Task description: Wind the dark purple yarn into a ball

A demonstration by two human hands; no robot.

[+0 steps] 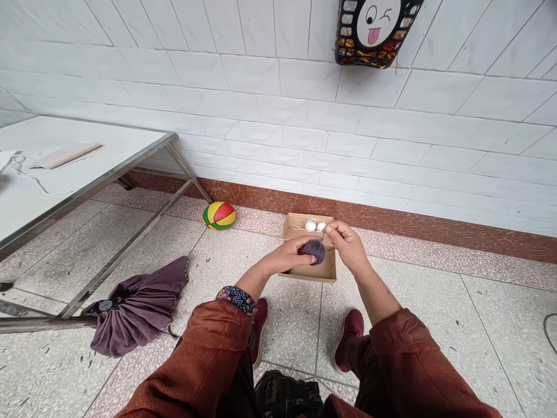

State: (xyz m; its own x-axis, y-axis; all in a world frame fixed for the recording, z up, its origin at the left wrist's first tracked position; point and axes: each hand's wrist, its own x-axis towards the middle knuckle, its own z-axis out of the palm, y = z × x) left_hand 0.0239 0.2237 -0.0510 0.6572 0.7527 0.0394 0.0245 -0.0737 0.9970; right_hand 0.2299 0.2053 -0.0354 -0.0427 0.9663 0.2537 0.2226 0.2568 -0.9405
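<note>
My left hand point(292, 255) is closed around a dark purple ball of yarn point(314, 251), held above an open cardboard box point(304, 277) on the floor. Just right of it, my right hand point(347, 247) pinches with thumb and forefinger what looks like the loose yarn strand point(324, 237) leading up from the ball. White balls of yarn point(310, 224) with loose thread lie in the far half of the box. A dark bit in the near half shows partly below my left hand; I cannot make out what it is.
A yellow, red and green ball point(219, 216) rests by the wall near a metal-framed table point(143, 157). A purple folded umbrella point(143, 307) lies on the floor at left. A black basket point(376, 29) hangs on the tiled wall. My shoes point(348, 339) stand before the box.
</note>
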